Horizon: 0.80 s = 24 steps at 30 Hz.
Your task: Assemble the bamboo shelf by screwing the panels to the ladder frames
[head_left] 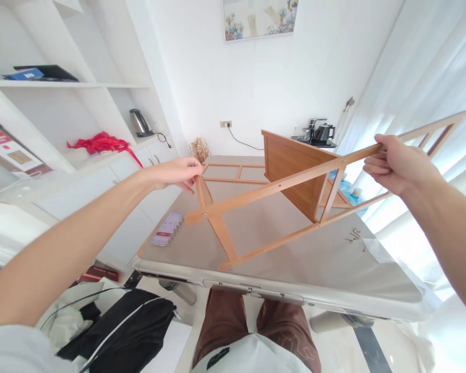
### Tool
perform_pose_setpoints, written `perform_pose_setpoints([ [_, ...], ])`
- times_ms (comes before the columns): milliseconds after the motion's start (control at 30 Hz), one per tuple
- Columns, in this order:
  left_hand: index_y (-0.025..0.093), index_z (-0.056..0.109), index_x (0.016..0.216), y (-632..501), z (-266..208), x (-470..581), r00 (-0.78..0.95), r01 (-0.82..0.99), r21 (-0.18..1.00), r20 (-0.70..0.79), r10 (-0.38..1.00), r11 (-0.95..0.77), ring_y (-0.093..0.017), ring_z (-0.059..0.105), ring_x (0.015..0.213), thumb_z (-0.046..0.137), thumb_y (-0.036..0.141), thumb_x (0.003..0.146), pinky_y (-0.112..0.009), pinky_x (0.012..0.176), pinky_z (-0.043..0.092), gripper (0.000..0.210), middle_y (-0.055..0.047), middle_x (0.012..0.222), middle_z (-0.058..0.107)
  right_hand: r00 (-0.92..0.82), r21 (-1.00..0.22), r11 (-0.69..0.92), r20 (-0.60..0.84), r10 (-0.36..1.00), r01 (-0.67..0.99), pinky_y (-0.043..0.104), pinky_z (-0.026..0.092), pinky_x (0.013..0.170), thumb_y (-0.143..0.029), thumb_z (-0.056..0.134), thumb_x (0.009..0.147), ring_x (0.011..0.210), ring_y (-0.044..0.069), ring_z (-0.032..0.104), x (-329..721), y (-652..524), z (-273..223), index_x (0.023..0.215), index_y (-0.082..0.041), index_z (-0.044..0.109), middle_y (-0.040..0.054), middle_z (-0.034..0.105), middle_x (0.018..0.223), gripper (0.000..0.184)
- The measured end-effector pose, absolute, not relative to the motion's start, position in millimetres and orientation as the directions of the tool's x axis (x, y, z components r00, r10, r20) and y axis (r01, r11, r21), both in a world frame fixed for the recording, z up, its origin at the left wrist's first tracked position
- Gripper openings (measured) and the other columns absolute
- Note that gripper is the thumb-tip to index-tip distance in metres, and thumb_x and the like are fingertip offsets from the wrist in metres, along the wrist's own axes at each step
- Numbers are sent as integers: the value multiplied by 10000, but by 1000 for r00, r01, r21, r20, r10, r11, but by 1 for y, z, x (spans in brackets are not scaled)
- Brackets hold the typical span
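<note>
A light-brown wooden frame [275, 187], built of slim rails and crosspieces, stands tilted over the table. Partway along it, a solid wooden panel [295, 168] rises at the back. My left hand [178, 171] pinches the frame's far corner at the left end. Farther right, my right hand [404, 163] is closed around the upper front rail. A screw head shows near that rail's left end. The lower front rail comes down close to the tabletop; whether it rests there I cannot tell. Several small screws [355, 234] lie on the right side of the table.
The grey-topped table [295, 274] stands before me. A phone [168, 228] lies at its left edge. White shelves at left hold an electric kettle [140, 123] and red cloth [101, 143]. Behind the frame is a black kettle [324, 133]. White curtains [431, 77] hang at right. A black bag [132, 331] sits lower left.
</note>
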<state>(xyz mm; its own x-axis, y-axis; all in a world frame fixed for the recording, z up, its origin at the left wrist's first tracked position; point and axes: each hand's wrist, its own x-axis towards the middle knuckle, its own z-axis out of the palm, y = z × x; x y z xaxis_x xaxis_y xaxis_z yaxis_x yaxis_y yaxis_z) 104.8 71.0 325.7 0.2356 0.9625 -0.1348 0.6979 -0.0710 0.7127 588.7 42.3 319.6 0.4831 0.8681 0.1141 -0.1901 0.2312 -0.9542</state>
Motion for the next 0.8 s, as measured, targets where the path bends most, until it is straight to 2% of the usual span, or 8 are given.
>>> perform_pose_setpoints([
  [233, 238, 586, 856, 119, 326, 124, 234, 826, 561, -245, 941, -59, -215, 677, 870, 681, 287, 619, -314, 758, 595, 260, -42, 969, 678, 490, -959, 236, 131, 862, -159, 182, 165, 311, -177, 710, 922, 451, 43, 146, 576, -17, 292, 651, -228, 439, -118, 175, 567, 386],
  [433, 229, 577, 833, 136, 320, 118, 213, 888, 455, -276, 937, -68, -203, 648, 855, 646, 265, 626, -320, 785, 575, 222, -34, 917, 659, 493, -946, 275, 159, 856, -173, 160, 181, 321, -213, 727, 916, 464, 40, 161, 546, -14, 274, 677, -224, 423, -120, 174, 572, 387],
  [633, 212, 569, 809, 157, 305, 91, 184, 915, 396, -231, 955, -81, -198, 581, 768, 615, 259, 643, -285, 645, 539, 179, -14, 769, 579, 469, -941, 265, 142, 872, -208, 175, 182, 342, -305, 735, 910, 468, 50, 150, 508, 5, 251, 689, -246, 342, -121, 132, 575, 455],
  [800, 163, 559, 843, 158, 288, 76, 251, 886, 423, -93, 963, -190, -131, 527, 703, 553, 301, 782, -226, 617, 508, 152, 29, 706, 535, 457, -945, 235, 109, 883, -229, 217, 187, 363, -390, 713, 917, 468, 67, 138, 486, 21, 225, 699, -260, 331, -112, 123, 563, 459],
])
